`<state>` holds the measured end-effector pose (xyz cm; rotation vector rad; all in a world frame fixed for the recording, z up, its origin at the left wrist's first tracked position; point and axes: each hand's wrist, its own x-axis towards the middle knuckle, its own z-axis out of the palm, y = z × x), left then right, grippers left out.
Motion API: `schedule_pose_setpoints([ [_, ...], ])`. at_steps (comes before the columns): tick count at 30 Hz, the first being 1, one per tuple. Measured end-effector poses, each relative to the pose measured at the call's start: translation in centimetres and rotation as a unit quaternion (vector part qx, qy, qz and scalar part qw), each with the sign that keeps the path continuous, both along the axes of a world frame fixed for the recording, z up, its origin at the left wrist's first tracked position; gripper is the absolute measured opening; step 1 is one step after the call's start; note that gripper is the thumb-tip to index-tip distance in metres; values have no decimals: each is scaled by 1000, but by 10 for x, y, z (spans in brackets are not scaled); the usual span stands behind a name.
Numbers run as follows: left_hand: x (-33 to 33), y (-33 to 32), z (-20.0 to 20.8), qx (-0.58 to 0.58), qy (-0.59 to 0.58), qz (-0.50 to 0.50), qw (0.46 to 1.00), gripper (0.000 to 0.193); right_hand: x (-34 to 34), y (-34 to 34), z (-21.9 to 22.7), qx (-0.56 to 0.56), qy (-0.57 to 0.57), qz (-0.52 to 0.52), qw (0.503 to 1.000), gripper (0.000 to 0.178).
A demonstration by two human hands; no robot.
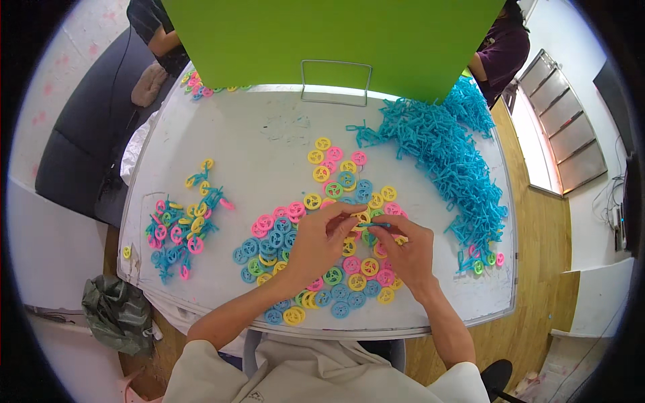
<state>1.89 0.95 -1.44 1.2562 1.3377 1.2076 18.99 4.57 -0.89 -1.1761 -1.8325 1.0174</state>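
Observation:
Above the middle of the white table, my left hand (pixel 318 240) pinches a small yellow plastic wheel (pixel 362 217) between thumb and fingertips. Close against that wheel, my right hand (pixel 407 250) grips a slim teal plastic piece (pixel 373 225), most of it covered by the fingers. The two parts meet or nearly meet; whether they are joined I cannot tell. Around and beneath both hands lie loose spoked wheels (pixel 340 293) in blue, pink, yellow and green. On the left sits a pile of teal pieces with wheels on them (pixel 176 232).
A big heap of teal forked pieces (pixel 437 148) covers the table's right side. Across the far edge stands a green panel (pixel 336 43) with a wire frame (pixel 336 101) before it. Two people are partly visible behind it. A dark green bag (pixel 117 314) lies at lower left.

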Motion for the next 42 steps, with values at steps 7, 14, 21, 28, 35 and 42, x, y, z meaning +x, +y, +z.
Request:
schedule_pose_setpoints([
  [7,1,0,-2,-43,-136,10,990,24,-1,-2,-1,-140,88,0,986,14],
  [14,4,-4,1,1,-22,26,999,23,-1,-3,-3,-129,91,20,987,13],
  [21,6,-9,9,8,68,40,997,24,-6,-3,1,-193,96,-6,976,10],
  [28,0,-1,-5,-4,-50,-9,999,19,-1,-5,-1,-2,3,31,1000,17],
  [35,-10,4,6,-100,-146,-18,984,14,5,2,10,-283,226,154,919,26],
  [42,-5,2,-1,158,326,21,932,21,17,14,-17,5,148,93,985,28],
])
